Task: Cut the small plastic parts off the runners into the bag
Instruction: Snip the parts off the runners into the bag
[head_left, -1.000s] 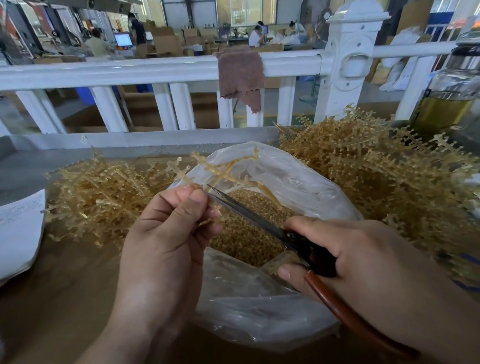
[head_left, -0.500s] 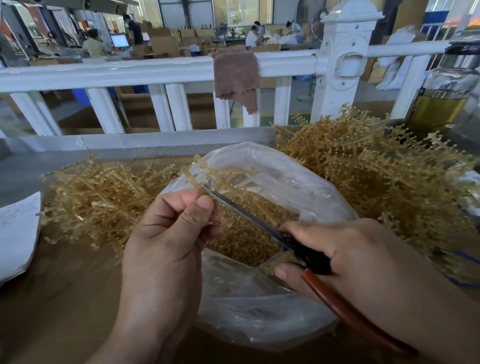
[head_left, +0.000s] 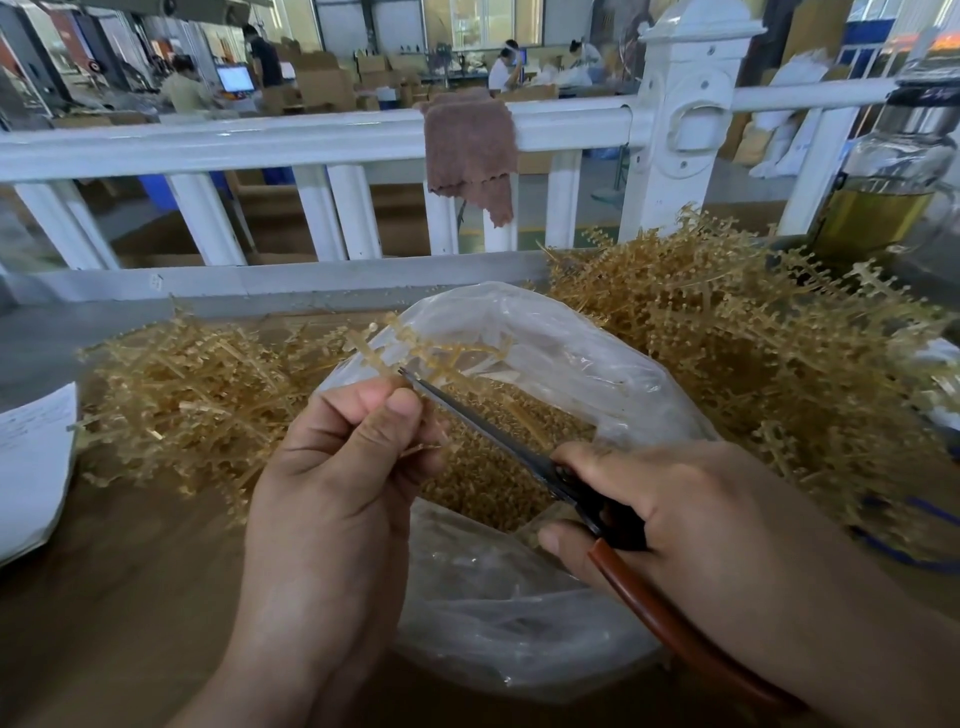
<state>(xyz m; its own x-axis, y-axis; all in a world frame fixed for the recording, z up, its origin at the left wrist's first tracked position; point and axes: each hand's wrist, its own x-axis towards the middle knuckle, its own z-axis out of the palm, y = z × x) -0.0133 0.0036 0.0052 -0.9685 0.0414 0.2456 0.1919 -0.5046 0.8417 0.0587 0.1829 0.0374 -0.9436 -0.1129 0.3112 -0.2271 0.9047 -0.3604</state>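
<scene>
Just the one head view here, looking down at the bench. The left hand (head_left: 337, 467) pinches a runner (head_left: 441, 356) between thumb and curled fingers. The runner pokes up and away from the fingertips, with its long stem lying roughly left to right over the mouth of the bag (head_left: 571, 332). The right hand (head_left: 701, 519) is wrapped round the red handles of the snips (head_left: 493, 431). Their blades run on a diagonal from lower right to upper left, with the tip sitting right beside the left thumb, at the base of the runner. The blades look pretty much closed, though it's hard to be sure. The cut parts (head_left: 493, 483) lie heaped in the bag directly under the blades, so whatever gets clipped should drop straight in. My guess is the next snip depends on the blades meeting the side branches crosswise, close to those left fingertips, so that's where to be careful. There's a big uncut pile (head_left: 753, 364) on the right, nearer the snipping hand, and a flatter pile (head_left: 197, 384) to the left.
</scene>
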